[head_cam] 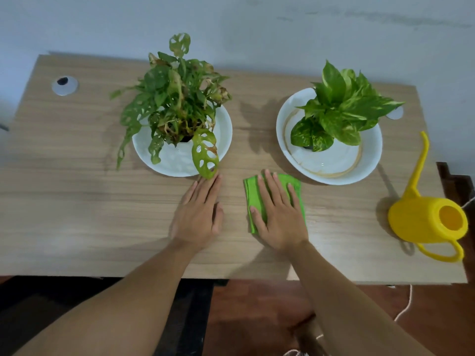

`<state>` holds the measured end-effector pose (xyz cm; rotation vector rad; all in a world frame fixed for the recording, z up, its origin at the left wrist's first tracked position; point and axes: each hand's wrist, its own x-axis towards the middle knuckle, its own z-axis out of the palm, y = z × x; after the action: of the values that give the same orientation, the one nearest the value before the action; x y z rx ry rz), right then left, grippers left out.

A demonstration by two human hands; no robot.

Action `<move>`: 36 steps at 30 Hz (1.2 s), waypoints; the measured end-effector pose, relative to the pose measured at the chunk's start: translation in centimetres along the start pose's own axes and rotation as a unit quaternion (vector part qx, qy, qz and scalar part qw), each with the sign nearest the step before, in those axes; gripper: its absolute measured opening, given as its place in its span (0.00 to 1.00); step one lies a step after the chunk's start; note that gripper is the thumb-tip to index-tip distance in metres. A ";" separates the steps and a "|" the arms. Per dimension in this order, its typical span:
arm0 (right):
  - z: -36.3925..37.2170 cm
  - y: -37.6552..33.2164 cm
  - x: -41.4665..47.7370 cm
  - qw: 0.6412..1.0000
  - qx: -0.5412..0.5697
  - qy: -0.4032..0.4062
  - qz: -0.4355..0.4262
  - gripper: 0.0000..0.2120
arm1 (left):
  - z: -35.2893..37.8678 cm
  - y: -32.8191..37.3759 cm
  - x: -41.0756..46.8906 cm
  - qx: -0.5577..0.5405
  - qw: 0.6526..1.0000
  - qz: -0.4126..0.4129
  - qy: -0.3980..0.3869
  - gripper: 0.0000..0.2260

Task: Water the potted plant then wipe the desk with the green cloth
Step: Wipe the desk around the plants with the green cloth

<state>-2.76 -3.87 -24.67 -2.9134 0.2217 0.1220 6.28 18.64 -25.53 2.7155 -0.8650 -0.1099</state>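
A folded green cloth (pixel 295 185) lies on the wooden desk (pixel 77 201) near the middle. My right hand (pixel 277 214) rests flat on top of it, fingers spread, palm pressing it down. My left hand (pixel 199 213) lies flat on the bare desk just left of the cloth, holding nothing. One potted plant with holed leaves (pixel 174 104) stands in a white dish (pixel 223 132) at the back left. A second potted plant with variegated leaves (pixel 339 109) stands in another white dish (pixel 370 163) at the back right. A yellow watering can (pixel 421 217) stands upright at the desk's right edge.
A holed leaf (pixel 205 155) hangs over the left dish's rim and touches my left fingertips. Round cable grommets sit at the back left (pixel 64 84) and back right (pixel 395 113). A wall runs behind the desk. A white cord (pixel 406 304) trails on the floor at the right.
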 end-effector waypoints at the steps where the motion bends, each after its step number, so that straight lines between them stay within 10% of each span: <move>1: -0.2 0.1 1.4 1.000 0.002 -0.004 -0.004 0.37 | 0.1 0.0 0.0 0.001 1.000 0.000 -0.001 0.33; 12: -0.6 -0.6 15.7 0.999 0.053 0.002 0.011 0.34 | 0.4 0.0 0.3 0.011 1.000 -0.004 -0.006 0.33; 36: -0.5 1.1 -1.4 0.987 -0.011 0.047 0.150 0.35 | -0.7 0.5 0.1 -0.025 0.999 -0.018 -0.026 0.33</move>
<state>-4.30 -4.80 -24.26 -2.8899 0.6784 0.0336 6.17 18.34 -24.72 2.6939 -0.8160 -0.2079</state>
